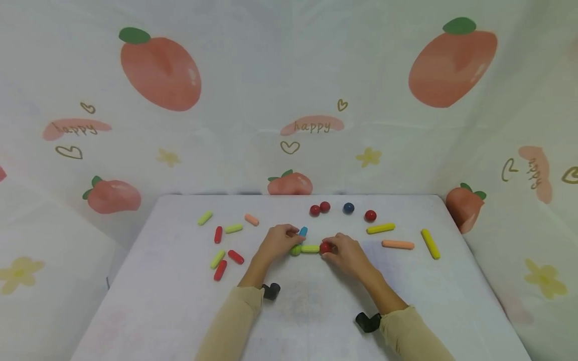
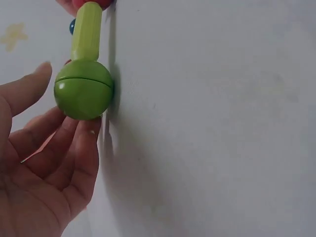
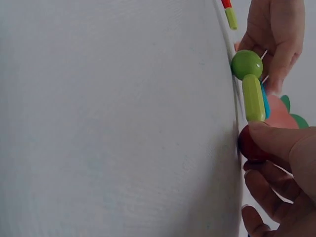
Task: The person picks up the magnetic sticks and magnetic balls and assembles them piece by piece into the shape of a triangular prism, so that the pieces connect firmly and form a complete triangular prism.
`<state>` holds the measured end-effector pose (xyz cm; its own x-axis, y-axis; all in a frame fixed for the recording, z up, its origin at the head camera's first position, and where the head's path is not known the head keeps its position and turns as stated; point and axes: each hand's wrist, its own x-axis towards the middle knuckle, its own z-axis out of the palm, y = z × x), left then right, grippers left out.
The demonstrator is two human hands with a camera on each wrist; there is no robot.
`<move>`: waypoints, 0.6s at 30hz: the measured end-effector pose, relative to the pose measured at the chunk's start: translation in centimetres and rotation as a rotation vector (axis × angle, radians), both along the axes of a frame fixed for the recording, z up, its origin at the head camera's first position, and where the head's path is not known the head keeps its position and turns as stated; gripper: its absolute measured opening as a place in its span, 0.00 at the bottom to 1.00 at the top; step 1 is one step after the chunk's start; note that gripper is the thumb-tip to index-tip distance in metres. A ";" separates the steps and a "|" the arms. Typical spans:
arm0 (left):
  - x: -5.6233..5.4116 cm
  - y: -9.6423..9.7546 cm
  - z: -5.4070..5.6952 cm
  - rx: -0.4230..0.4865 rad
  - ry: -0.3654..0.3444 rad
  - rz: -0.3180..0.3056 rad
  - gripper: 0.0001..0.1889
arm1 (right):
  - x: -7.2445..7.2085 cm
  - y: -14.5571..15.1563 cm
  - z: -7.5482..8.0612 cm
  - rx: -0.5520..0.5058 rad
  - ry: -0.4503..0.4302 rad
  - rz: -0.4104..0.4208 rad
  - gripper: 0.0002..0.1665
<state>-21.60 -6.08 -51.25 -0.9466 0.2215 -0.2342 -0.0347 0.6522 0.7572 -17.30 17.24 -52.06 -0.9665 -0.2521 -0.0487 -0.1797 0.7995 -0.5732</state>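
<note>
A light-green rod point(image 1: 310, 248) lies between a green ball point(image 1: 295, 250) and a red ball point(image 1: 324, 247), touching both. From the green ball a blue rod point(image 1: 303, 231) points toward the back of the table. My left hand point(image 1: 277, 241) is at the green ball's left side. In the left wrist view its loosely bent fingers point(image 2: 88, 153) reach the ball, while the thumb stands apart from it. My right hand point(image 1: 347, 253) pinches the red ball between thumb and fingers, plain in the right wrist view. Part of the red ball is hidden by that thumb.
Short red rods point(image 1: 220, 270), light-green rods point(image 1: 234, 228) and an orange rod point(image 1: 252, 219) lie on the left. Several red balls point(image 1: 371, 215) and a dark blue ball point(image 1: 348, 208) sit at the back. Longer yellow rods point(image 1: 430, 243) and an orange rod point(image 1: 398, 244) lie right.
</note>
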 end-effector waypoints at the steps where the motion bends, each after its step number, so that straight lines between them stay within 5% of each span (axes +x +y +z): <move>1: 0.3 -0.2 0.0 -0.008 -0.001 -0.001 0.24 | 0.0 0.0 -0.1 -0.002 0.000 -0.001 0.25; 7: 2.0 -0.4 -0.2 -0.086 0.010 0.033 0.23 | -0.1 0.0 -0.4 -0.018 0.039 0.046 0.26; 11: 2.5 -0.1 -0.2 -0.087 0.021 0.069 0.21 | -0.7 0.2 0.6 -0.018 -0.074 0.060 0.29; 15: 2.8 0.1 -0.1 -0.063 0.021 0.095 0.21 | -2.5 0.3 1.9 -0.040 -0.139 0.044 0.29; 18: 2.9 0.1 0.1 -0.055 0.021 0.098 0.22 | -4.5 0.1 2.3 -0.005 -0.036 0.049 0.29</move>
<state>-18.73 -5.95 -51.20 -0.9679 0.1150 -0.2235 -0.0851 0.6869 0.7218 -21.84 17.34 -49.79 -0.9508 -0.2991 -0.0813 -0.1977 0.7872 -0.5841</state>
